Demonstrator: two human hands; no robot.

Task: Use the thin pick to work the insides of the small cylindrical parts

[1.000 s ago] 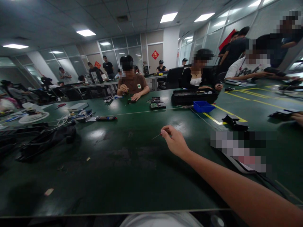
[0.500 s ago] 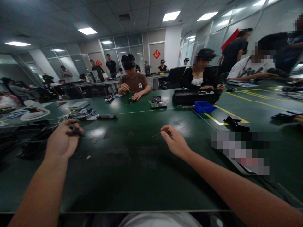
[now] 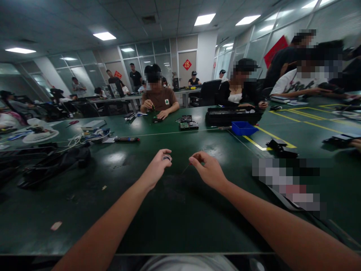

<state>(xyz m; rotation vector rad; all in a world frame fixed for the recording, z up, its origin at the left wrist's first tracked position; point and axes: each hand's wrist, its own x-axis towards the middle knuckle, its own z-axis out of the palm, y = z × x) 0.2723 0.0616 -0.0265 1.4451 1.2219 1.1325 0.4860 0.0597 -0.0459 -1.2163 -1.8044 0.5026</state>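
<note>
My left hand (image 3: 153, 171) is closed with thumb and fingers around a small round piece (image 3: 167, 158), which has a pale rim and a darker middle. What kind of thing it is cannot be made out. Facing it across a short gap, my right hand (image 3: 210, 169) pinches a thin rod (image 3: 185, 169) with a bit of red at the fingertips. The rod slants down to the left; the rest of it is hidden inside the fingers. Both hands are over the middle of the dark green table (image 3: 158, 222) and do not touch each other.
A black bag-like item (image 3: 56, 165) lies left, near a bowl of cables (image 3: 99, 135) and a dark pen-shaped tool (image 3: 126, 139). Farther off are circuit boards (image 3: 188, 125), a blue bin (image 3: 244, 128) and a long black casing (image 3: 234, 116). Co-workers sit opposite.
My left hand has moved right from beside the black item to near my right hand, carrying a small thing. The rod in my right hand now points more downward.
</note>
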